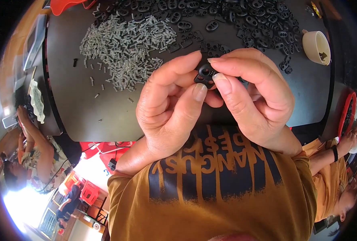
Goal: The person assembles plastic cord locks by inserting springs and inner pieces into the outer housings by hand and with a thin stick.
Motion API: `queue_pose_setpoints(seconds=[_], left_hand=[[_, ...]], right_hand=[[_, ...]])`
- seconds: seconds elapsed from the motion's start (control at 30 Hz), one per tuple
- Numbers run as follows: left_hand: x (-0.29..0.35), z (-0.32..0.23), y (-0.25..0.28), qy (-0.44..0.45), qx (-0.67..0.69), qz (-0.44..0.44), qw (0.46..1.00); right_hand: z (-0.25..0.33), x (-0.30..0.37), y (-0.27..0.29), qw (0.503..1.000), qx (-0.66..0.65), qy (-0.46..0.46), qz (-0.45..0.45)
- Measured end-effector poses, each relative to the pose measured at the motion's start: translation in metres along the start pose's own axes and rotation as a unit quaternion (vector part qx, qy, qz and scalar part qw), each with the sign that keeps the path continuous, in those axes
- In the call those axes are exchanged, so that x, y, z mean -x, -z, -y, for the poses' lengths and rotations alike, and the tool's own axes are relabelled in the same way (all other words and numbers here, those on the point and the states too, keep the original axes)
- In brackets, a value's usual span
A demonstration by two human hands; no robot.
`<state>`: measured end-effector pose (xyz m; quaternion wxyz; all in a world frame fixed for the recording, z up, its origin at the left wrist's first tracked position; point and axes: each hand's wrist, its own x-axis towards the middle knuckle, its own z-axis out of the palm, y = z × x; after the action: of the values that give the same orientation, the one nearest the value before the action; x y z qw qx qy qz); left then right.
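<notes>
Above the table's near edge, a small black plastic cord lock [206,72] with two round holes is pinched between my two hands. My left hand [162,102] grips its lower left side, thumb in front and the fingers curled behind. From the upper right, the thumb and forefinger of my right hand [261,94] close on the same piece. My fingers partly cover it, so whether a spring sits inside cannot be seen. Beyond my left hand spreads a heap of small metal springs [126,46]. Black two-holed cord lock parts [267,26] lie piled past my right hand.
A cream bowl [313,46] stands at the table's right edge. One small black piece [75,62] lies alone left of the springs. A red container [62,5] is at the far left, a red-rimmed basket [347,114] at the right. Other people [46,160] sit on both sides.
</notes>
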<state>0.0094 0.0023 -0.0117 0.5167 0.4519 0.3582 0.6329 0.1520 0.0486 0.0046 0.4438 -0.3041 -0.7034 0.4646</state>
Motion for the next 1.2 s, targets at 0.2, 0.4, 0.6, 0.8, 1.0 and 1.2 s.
queue_pose_setpoints(seconds=[0.2,0.4,0.6,0.8,1.0,1.2], left_hand=[[0.0006,0.0001,-0.0023,-0.009,0.001,-0.013,1.0],[0.0,0.0007,0.0041,-0.032,-0.014,0.026,0.999],[0.0029,0.0008,0.0006,-0.015,-0.027,-0.017,0.999],[0.0021,0.0043,0.0027,-0.021,-0.004,-0.01,1.0],[0.0018,0.0058,0.0056,-0.01,0.03,0.009,0.999],[0.0032,0.0062,0.0044,-0.001,0.057,0.008,0.998]], right_hand=[[-0.0008,-0.002,0.0014,0.999,0.022,0.012,0.019],[0.0028,0.0015,-0.0021,0.996,-0.07,-0.049,0.008],[0.0004,0.0013,-0.004,0.997,-0.063,-0.045,0.003],[-0.0001,-0.0029,0.0015,0.998,-0.045,-0.033,0.039],[-0.0039,-0.0065,0.0046,0.995,-0.062,-0.018,0.07],[-0.0045,-0.0066,0.0054,0.996,-0.051,-0.009,0.072]])
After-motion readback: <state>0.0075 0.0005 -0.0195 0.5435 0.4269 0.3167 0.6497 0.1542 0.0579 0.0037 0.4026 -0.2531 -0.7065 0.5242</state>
